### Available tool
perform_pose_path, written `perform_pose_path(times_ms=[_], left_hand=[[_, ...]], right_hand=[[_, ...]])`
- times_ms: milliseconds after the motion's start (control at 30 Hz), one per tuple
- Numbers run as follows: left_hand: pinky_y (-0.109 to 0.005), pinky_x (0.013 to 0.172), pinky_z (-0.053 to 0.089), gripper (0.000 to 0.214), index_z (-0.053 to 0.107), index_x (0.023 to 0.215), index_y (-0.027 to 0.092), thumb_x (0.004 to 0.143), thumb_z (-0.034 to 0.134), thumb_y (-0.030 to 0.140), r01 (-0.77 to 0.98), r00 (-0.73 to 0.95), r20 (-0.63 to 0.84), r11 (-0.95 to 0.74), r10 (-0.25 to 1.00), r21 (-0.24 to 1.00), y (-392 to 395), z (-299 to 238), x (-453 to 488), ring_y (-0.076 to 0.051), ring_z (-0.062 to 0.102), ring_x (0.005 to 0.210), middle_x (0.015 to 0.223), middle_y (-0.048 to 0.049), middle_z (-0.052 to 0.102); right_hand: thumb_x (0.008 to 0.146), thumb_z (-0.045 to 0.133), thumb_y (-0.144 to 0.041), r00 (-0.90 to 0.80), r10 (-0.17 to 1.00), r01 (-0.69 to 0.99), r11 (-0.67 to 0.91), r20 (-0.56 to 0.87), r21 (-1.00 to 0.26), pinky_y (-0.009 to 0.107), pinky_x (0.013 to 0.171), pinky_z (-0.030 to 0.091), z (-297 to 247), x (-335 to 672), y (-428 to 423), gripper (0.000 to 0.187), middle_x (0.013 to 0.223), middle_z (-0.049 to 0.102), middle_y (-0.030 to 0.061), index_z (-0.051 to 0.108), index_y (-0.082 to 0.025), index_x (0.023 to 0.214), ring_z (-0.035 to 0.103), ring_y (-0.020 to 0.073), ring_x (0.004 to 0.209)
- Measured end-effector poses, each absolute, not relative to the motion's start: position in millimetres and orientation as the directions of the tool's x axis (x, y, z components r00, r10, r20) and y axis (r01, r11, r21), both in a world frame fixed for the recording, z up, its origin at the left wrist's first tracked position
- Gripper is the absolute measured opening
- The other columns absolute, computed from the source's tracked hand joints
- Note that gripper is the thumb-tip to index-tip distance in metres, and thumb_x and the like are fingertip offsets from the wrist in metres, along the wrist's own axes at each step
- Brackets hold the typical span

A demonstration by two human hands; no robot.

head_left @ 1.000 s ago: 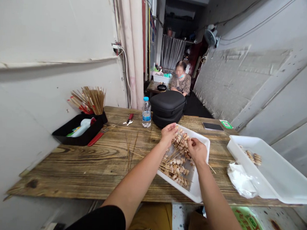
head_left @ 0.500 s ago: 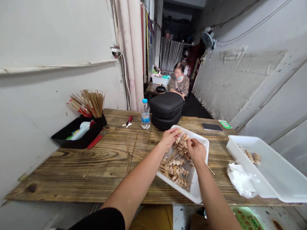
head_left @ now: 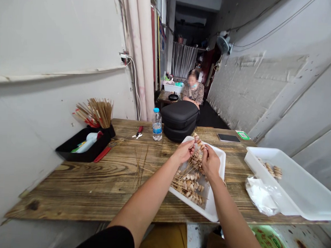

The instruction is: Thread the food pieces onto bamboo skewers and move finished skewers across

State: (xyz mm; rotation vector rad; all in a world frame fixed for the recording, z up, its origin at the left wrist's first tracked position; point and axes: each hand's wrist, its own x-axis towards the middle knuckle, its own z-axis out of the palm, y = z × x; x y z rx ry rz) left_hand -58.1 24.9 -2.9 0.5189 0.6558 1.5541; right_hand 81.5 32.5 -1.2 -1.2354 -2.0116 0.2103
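A white tray (head_left: 216,184) sits near the table's front edge and holds several meat skewers (head_left: 189,180). Both my hands hover over its far half. My left hand (head_left: 184,151) is closed in a pinch on the meat end of one skewer (head_left: 198,142), raised a little above the pile. My right hand (head_left: 210,162) is closed too, fingers curled around the same skewer's stick just right of the left hand. The fingertips are partly hidden by the meat.
A second white tray (head_left: 294,181) with a few meat pieces and a plastic bag (head_left: 261,197) lies at right. Loose bamboo sticks (head_left: 140,163), a water bottle (head_left: 157,124), black case (head_left: 180,119), phone (head_left: 229,137) and a black bin of sticks (head_left: 85,144) sit on the wooden table (head_left: 97,183). A person sits in the background.
My two hands have come closer together over the tray and lifted a skewer slightly. The view has shifted a little.
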Motion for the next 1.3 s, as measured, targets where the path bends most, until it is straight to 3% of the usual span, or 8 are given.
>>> perform_pose_path(times_ms=[167,333,600,800,1000,1167,1300], left_hand=[[-0.016,0.045,0.03,0.034,0.064,0.094,0.015,0.072,0.073,0.039,-0.749,-0.157,-0.007,-0.114,0.988,0.653,23.6,1.0,-58.4,-0.003,0.039,0.05,0.069,0.0016,0.054],[-0.013,0.042,0.029,0.031,0.063,0.085,0.011,0.069,0.076,0.035,-0.773,-0.154,0.022,-0.135,0.988,0.62,26.3,-1.2,-60.9,-0.002,0.037,0.049,0.065,0.003,0.047],[-0.012,0.041,0.027,0.03,0.063,0.085,0.01,0.069,0.077,0.031,-0.764,-0.197,0.008,-0.158,0.98,0.626,28.3,-4.5,-56.6,0.0,0.036,0.048,0.073,-0.0002,0.055],[-0.014,0.041,0.024,0.027,0.061,0.079,0.01,0.068,0.077,0.03,-0.75,-0.203,-0.019,-0.143,0.979,0.645,25.1,-1.1,-52.4,-0.001,0.033,0.047,0.071,0.0003,0.055],[-0.016,0.044,0.026,0.035,0.064,0.089,0.01,0.072,0.073,0.04,-0.753,-0.295,0.045,-0.261,0.954,0.604,27.9,0.9,-54.7,-0.002,0.037,0.049,0.068,0.0006,0.054],[-0.016,0.045,0.025,0.034,0.067,0.088,0.009,0.064,0.079,0.031,-0.705,-0.362,0.038,-0.3,0.931,0.643,29.5,-0.7,-58.6,-0.003,0.042,0.053,0.066,0.0001,0.056],[-0.017,0.043,0.022,0.036,0.068,0.079,0.01,0.058,0.081,0.035,-0.657,-0.386,0.018,-0.289,0.922,0.696,29.9,-2.5,-56.1,-0.001,0.038,0.05,0.067,-0.0001,0.058]], right_hand=[[0.093,0.032,-0.031,-0.337,0.779,0.647,0.599,0.529,-0.471,0.028,0.085,0.045,-0.4,74.2,28.5,0.041,0.112,0.066,0.0114,0.059,-0.013,0.119,0.062,0.0203,0.097],[0.092,0.035,-0.033,-0.326,0.76,0.573,0.632,0.562,-0.522,0.029,0.082,0.048,-2.6,74.4,29.7,0.04,0.104,0.069,0.0103,0.063,-0.014,0.114,0.065,0.0201,0.09],[0.091,0.037,-0.035,-0.297,0.702,0.513,0.689,0.647,-0.512,0.032,0.085,0.05,-11.0,77.4,36.4,0.04,0.104,0.069,0.0122,0.065,-0.013,0.111,0.065,0.0215,0.093],[0.092,0.037,-0.034,-0.324,0.735,0.53,0.662,0.596,-0.53,0.029,0.081,0.05,-7.0,79.5,33.9,0.039,0.1,0.071,0.011,0.065,-0.014,0.111,0.067,0.0203,0.087],[0.092,0.036,-0.037,-0.307,0.773,0.562,0.618,0.555,-0.55,0.03,0.08,0.049,-5.5,78.5,33.3,0.043,0.101,0.07,0.0113,0.065,-0.014,0.113,0.067,0.0215,0.086],[0.091,0.036,-0.039,-0.337,0.791,0.553,0.606,0.511,-0.572,0.03,0.08,0.049,-8.5,80.4,36.6,0.044,0.099,0.071,0.0107,0.065,-0.014,0.112,0.067,0.0213,0.085],[0.09,0.036,-0.039,-0.304,0.814,0.582,0.57,0.494,-0.58,0.031,0.078,0.049,-8.8,82.7,36.8,0.044,0.101,0.071,0.0102,0.065,-0.015,0.113,0.066,0.0222,0.086]])
